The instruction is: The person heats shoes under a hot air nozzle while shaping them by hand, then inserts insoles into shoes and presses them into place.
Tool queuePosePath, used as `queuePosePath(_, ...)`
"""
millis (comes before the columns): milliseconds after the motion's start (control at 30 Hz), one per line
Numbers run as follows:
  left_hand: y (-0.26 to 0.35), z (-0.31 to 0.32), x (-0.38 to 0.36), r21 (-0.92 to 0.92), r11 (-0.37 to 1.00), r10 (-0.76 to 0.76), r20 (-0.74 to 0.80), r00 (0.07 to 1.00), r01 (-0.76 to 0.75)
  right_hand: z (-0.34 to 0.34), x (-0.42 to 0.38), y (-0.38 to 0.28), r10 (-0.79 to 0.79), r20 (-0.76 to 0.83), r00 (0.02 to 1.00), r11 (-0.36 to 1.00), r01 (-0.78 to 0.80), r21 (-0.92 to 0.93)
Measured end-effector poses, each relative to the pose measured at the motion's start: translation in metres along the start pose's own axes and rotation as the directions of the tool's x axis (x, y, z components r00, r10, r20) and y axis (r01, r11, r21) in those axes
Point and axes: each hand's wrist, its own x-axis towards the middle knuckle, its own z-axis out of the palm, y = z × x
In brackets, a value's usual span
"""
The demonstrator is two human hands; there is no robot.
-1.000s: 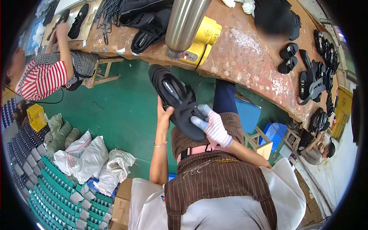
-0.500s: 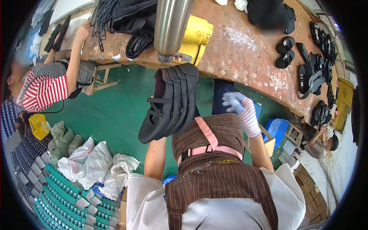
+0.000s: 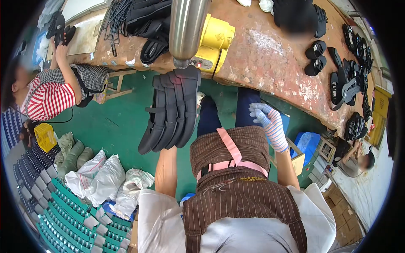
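My left hand is hidden behind a row of black strappy sandals [image 3: 171, 111], with only the forearm showing below them. Held together in the air, the sandals have their upper ends just under the nozzle of a steel cylinder [image 3: 187, 31]. A reddish glow falls on the sandals near that nozzle. My right hand [image 3: 273, 128], in a striped white-and-blue glove with blue fingertips, hovers in front of the apron, right of the sandals. Its fingers are loosely bent and apart, holding nothing.
A yellow machine housing [image 3: 215, 40] sits beside the cylinder on the worn workbench [image 3: 261, 55]. More black sandals [image 3: 314, 57] lie on the bench at right. A co-worker in a striped shirt [image 3: 52, 95] handles dark footwear at left. White sacks [image 3: 105, 179] stand on the floor.
My left hand has moved the sandals leftward and turned them, so their outer straps show more under the nozzle. My right hand stays nearly still. The co-worker's arm at left has drawn back to dark footwear.
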Motion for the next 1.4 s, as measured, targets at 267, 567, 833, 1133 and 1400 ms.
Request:
queuePosePath(267, -0.008, 0.011, -0.03, -0.02, 0.993, 0.113, -0.145, 0.983, -0.117, -0.007, 0.004, -0.006, -0.017, -0.007, 1.0, 0.999, 0.017, -0.032)
queuePosePath(567, 0.095, 0.032, -0.009, -0.045, 0.879, 0.426, -0.374, 0.824, -0.475, -0.024, 0.007, 0.018, -0.111, -0.029, 0.993, 0.983, 0.105, -0.152)
queuePosePath(833, 0.159, 0.191, 0.129, 0.48, 0.779, 0.57, -0.278, 0.773, -0.403, -0.045, 0.003, 0.035, -0.12, -0.122, 0.985, 0.977, 0.095, -0.191)
queuePosePath(1133, 0.182, 0.15, 0.286, 0.652, -0.62, 0.772, 0.41, 0.485, 0.437, -0.059, -0.006, 0.034, -0.189, -0.231, 0.954, 0.953, 0.122, -0.279)
queuePosePath(1400, 0.225, 0.139, 0.238, 0.645, -0.74, 0.335, 0.598, 0.728, -0.19, -0.073, -0.023, 0.023, -0.176, -0.263, 0.949, 0.892, 0.04, -0.451)
